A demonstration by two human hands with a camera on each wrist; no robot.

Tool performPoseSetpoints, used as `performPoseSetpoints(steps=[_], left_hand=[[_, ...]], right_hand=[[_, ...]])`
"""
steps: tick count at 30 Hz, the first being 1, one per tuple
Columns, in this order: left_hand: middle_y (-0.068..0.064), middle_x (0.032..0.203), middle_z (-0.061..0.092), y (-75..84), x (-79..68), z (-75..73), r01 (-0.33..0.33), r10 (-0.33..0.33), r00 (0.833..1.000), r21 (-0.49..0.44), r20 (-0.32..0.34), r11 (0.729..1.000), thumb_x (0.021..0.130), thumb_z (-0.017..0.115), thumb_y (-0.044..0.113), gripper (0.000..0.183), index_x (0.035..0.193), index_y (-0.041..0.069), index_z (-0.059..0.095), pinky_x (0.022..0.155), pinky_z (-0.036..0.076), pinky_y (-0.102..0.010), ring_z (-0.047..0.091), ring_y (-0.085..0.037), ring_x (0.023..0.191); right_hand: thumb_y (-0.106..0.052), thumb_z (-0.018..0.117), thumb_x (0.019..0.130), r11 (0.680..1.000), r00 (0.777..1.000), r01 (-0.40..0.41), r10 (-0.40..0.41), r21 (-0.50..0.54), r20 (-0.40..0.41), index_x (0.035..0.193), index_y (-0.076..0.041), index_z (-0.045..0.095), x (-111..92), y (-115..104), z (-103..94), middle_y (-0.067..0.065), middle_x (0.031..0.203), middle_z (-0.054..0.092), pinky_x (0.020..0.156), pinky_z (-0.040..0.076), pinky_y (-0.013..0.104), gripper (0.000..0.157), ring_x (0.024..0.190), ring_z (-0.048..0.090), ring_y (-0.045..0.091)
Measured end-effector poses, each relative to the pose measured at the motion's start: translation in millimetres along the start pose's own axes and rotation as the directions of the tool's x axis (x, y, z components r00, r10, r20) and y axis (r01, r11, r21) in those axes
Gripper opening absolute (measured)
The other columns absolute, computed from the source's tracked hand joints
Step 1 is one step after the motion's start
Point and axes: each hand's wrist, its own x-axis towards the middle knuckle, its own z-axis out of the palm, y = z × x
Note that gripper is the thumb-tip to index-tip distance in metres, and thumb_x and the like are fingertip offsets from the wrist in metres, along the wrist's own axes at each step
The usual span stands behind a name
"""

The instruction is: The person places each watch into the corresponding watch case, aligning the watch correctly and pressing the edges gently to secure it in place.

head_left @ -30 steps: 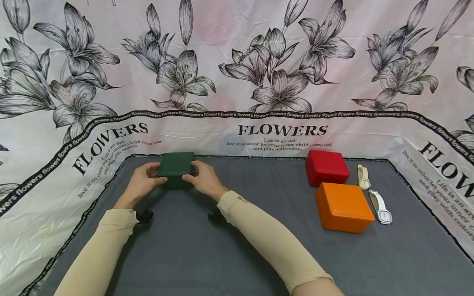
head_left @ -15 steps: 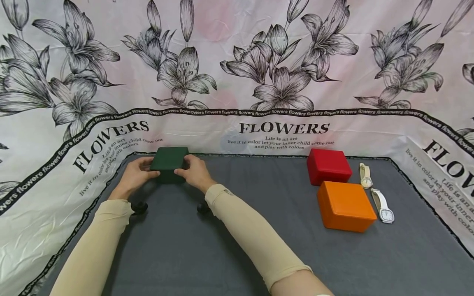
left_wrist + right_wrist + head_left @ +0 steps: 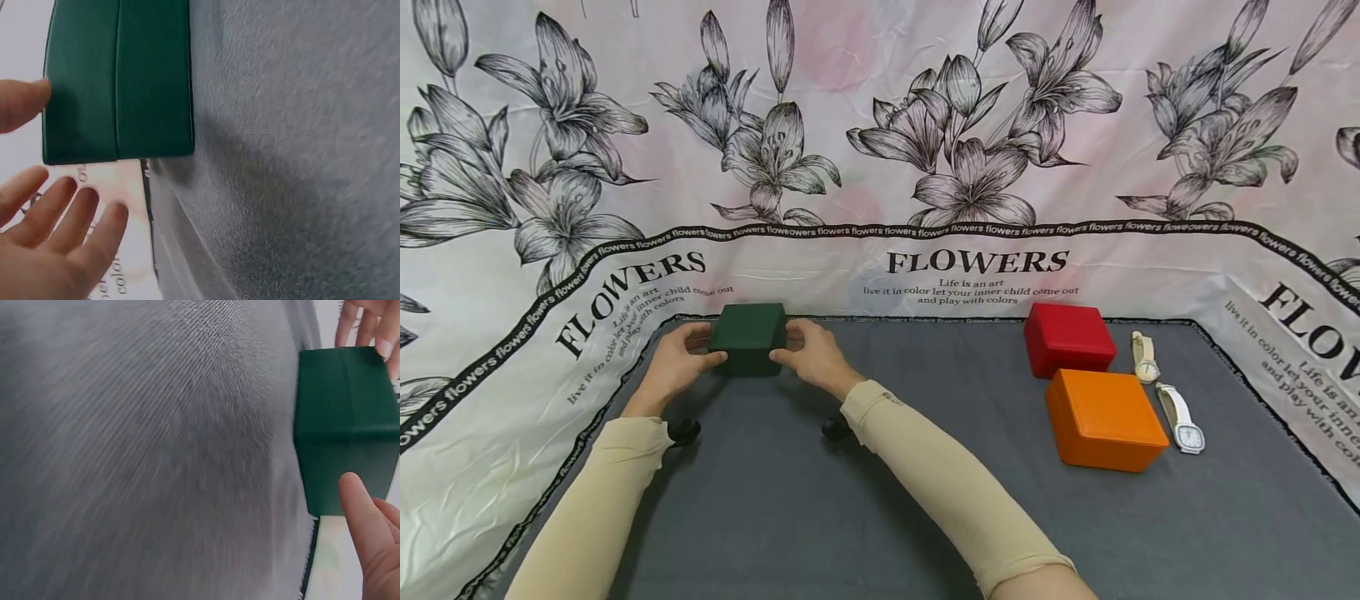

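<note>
A closed green box (image 3: 747, 333) sits near the back edge of the grey cloth, left of centre. My left hand (image 3: 672, 371) is at its left side. In the left wrist view the fingers (image 3: 84, 219) are spread apart from the box, while the thumb lies near its edge. On the other side, my right hand (image 3: 820, 358) has its fingers loosely extended. Its thumb (image 3: 361, 509) lies straight along the box's side in the right wrist view; whether it presses there I cannot tell. Both palms look relaxed around the box.
A red box (image 3: 1067, 342) and an orange box (image 3: 1107, 421) stand close together on the right. Beside them lie a cream-strapped watch (image 3: 1145, 358) and a white watch (image 3: 1182, 419). Behind the grey cloth (image 3: 917, 467) hangs a flower-printed sheet (image 3: 865, 150).
The green box has shifted slightly left and back with both hands about it, then stayed. My right hand has since drawn a little to the right from it.
</note>
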Motion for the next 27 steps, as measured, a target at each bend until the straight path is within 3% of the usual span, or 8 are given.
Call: performPoseSetpoints(steps=[5,9,14,16,22,27], left_hand=[[-0.025,0.143,0.039,11.8,-14.7,8.1,-0.068,0.074,0.992,0.063,-0.102,0.996,0.089,0.069,0.023,0.064,0.142,0.000,0.041,0.096,0.038,-0.059,0.040,-0.045,0.125],[-0.025,0.137,0.043,23.9,-25.2,23.6,-0.158,0.175,0.970,0.108,-0.167,0.981,0.087,0.070,0.020,0.057,0.136,-0.002,0.049,0.099,0.033,-0.059,0.039,-0.044,0.125],[-0.025,0.121,0.055,41.7,-33.6,49.7,-0.301,0.333,0.895,0.149,-0.296,0.942,0.081,0.074,0.012,0.047,0.122,-0.005,0.059,0.103,0.028,-0.058,0.044,-0.043,0.118],[-0.024,0.119,0.057,52.2,-38.1,60.4,-0.332,0.363,0.879,0.149,-0.310,0.931,0.080,0.074,0.011,0.044,0.119,-0.005,0.061,0.102,0.028,-0.057,0.045,-0.042,0.117],[-0.018,0.129,0.053,86.4,-51.5,99.6,-0.348,0.358,0.920,0.085,-0.158,0.934,0.084,0.073,0.020,0.049,0.127,0.003,0.057,0.101,0.033,-0.055,0.044,-0.036,0.123],[-0.014,0.125,0.055,107.2,-58.6,135.2,-0.402,0.405,0.911,0.053,-0.081,0.914,0.082,0.076,0.020,0.048,0.125,0.004,0.059,0.098,0.040,-0.051,0.049,-0.032,0.119]], right_hand=[[-0.035,0.068,0.089,1.000,0.999,0.017,-0.018,0.015,0.030,0.141,-0.013,0.044,-23.3,4.3,-24.1,0.005,0.140,0.050,0.090,0.050,0.035,0.062,0.120,0.054,0.022],[-0.036,0.068,0.089,1.000,0.999,0.029,-0.029,-0.001,0.018,0.140,-0.015,0.045,-45.0,12.8,-43.1,0.003,0.139,0.051,0.091,0.050,0.034,0.060,0.119,0.055,0.018],[-0.035,0.068,0.089,0.998,0.998,0.061,-0.061,0.015,-0.020,0.139,-0.015,0.046,-71.0,27.2,-66.7,0.003,0.137,0.051,0.090,0.050,0.035,0.058,0.118,0.056,0.018],[-0.034,0.069,0.089,0.997,0.997,0.073,-0.072,0.013,-0.038,0.138,-0.014,0.047,-81.7,30.5,-75.6,0.003,0.136,0.053,0.091,0.050,0.036,0.058,0.117,0.057,0.018],[-0.032,0.070,0.088,0.997,0.994,0.077,-0.079,-0.025,-0.071,0.136,-0.015,0.050,-116.7,38.0,-99.7,0.005,0.135,0.053,0.092,0.050,0.037,0.055,0.117,0.056,0.018],[-0.030,0.072,0.087,0.997,0.993,0.067,-0.071,-0.040,-0.097,0.132,-0.014,0.053,-141.8,46.8,-116.7,0.006,0.132,0.056,0.092,0.049,0.038,0.051,0.116,0.058,0.019]])
